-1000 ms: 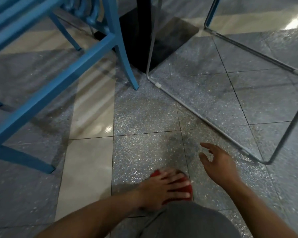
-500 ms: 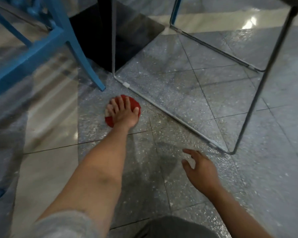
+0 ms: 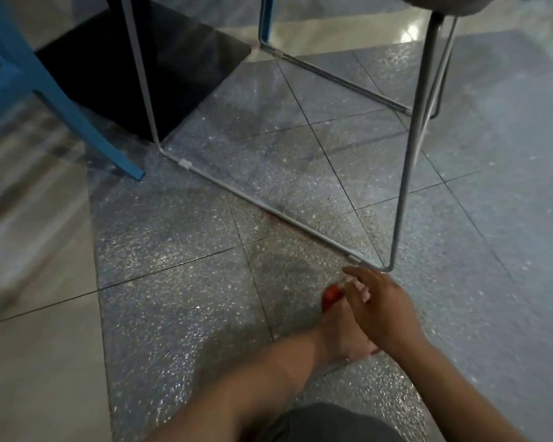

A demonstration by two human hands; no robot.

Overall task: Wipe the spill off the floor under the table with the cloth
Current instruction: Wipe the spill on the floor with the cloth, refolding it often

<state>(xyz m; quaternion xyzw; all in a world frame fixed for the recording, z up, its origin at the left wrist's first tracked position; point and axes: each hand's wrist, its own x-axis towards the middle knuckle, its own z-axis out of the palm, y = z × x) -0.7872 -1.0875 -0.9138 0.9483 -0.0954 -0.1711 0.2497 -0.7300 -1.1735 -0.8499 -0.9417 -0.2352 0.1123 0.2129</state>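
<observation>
since half a sec ago the left hand [image 3: 342,342] has pulled the cloth [image 3: 331,296] back from near the blue leg [image 3: 87,129] to a spot just short of the near corner of the grey frame [image 3: 268,215]. right hand [image 3: 383,311] has come in too and now sits right over the left one.

only a bit of red cloth pokes out at the left edge of the hands, down on the speckled floor [image 3: 179,314]. left hand lies on it, but its fingers are covered, so can't tell if it's pressing flat or gripping. right hand fingers are loose and half spread, not wrapped round anything i can see.

faint reddish smear [image 3: 278,221] on the tile along the frame's bottom rail. black table base [image 3: 134,74] sits further back, behind the blue leg.
</observation>
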